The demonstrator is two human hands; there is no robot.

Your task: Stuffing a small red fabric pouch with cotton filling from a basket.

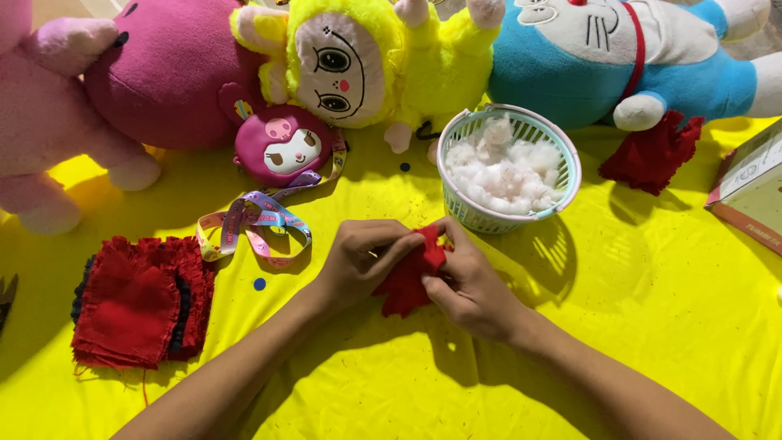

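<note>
Two hands meet at the middle of the yellow table: the left hand and right hand both pinch a red cloth, just near of a basket of white stuffing. A red stack lies left; plush toys line the far edge.

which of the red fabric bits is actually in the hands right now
The small red fabric piece at centre, pinched between left hand and right hand. The red stack lies untouched at left; another red piece sits by the blue plush.
</note>
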